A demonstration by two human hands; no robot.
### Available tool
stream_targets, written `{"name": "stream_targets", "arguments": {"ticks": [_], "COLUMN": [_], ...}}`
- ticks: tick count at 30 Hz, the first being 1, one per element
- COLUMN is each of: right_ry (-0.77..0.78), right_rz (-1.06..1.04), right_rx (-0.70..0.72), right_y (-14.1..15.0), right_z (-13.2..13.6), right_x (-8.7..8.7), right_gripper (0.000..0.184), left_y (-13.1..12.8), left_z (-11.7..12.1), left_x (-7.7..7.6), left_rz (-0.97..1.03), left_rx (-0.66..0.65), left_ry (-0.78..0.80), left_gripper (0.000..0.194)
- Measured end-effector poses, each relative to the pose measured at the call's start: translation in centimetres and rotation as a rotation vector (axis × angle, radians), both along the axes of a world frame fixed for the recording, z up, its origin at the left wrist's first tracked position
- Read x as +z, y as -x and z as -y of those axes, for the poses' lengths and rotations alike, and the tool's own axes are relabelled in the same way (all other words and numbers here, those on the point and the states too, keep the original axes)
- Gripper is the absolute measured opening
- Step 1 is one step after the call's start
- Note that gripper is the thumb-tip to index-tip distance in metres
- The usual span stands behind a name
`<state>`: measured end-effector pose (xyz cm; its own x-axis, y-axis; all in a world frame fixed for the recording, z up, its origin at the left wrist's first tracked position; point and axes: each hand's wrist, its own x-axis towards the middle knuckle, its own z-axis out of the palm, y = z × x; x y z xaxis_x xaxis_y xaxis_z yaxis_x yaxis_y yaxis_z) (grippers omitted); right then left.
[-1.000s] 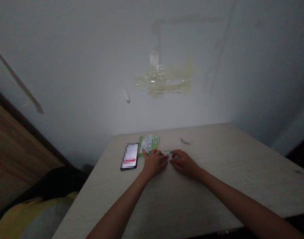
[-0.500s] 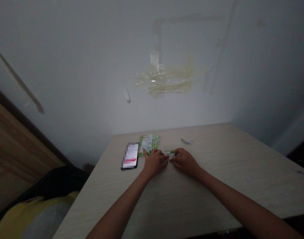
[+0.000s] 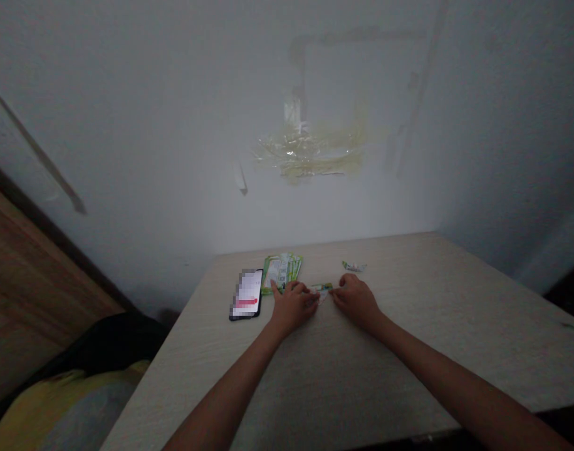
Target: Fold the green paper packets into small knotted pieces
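Observation:
A small green-and-white packet [image 3: 323, 290] lies on the table between my hands, partly covered by fingers. My left hand [image 3: 292, 308] is closed on its left end, and one finger reaches out to the edge of a pile of flat green-and-white packets [image 3: 282, 269]. My right hand [image 3: 357, 300] has its fingers curled, with the fingertips pinching at the packet's right corner. Farther back and to the right sits a crumpled or folded green-and-white piece [image 3: 353, 267], apart from both hands.
Left of the pile lies a phone [image 3: 247, 295] with its screen lit and partly blurred. The pale wooden table [image 3: 409, 351] meets a wall [image 3: 174, 156] bearing tape remains [image 3: 310, 153]. A yellow-and-grey cloth item [image 3: 75, 407] is at the lower left, beside wooden boards [image 3: 19, 275].
My right hand has shifted slightly right, away from my left, and its fingers are more curled. More of the packet shows between the hands. My left hand has hardly moved.

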<state>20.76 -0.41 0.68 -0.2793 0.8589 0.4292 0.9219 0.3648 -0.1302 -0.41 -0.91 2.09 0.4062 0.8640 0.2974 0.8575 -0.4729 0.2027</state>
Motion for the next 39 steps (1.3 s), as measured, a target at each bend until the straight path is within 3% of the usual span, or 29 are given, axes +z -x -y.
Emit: {"name": "stream_targets", "arguments": {"ticks": [9,15,24,39], "right_ry": [0.004,-0.018,-0.043,-0.155], "right_rz": [-0.003,-0.127,-0.276,-0.073], "right_rx": [-0.052,-0.061,0.168,0.385], "right_y": [-0.3,-0.7,-1.2,-0.1], "right_z": [-0.3,-0.9,-1.5,-0.8], "right_x": [0.0,-1.0,-2.0,-1.3], "right_gripper": [0.020,0.019,0.017,0.014], "left_y": [-0.1,-0.3,-0.4,-0.5], "left_z": [0.1,0.8,1.0,0.6], "left_x": [-0.2,-0.1,0.0,-0.4], "left_rz": [-0.005,0.001,-0.019,0.009], "left_rx": [-0.004,-0.053,-0.072,-0.024], "left_ry": [-0.037,-0.101,-0.107,-0.081], "left_gripper": [0.022,0.023,0.025,0.025]}}
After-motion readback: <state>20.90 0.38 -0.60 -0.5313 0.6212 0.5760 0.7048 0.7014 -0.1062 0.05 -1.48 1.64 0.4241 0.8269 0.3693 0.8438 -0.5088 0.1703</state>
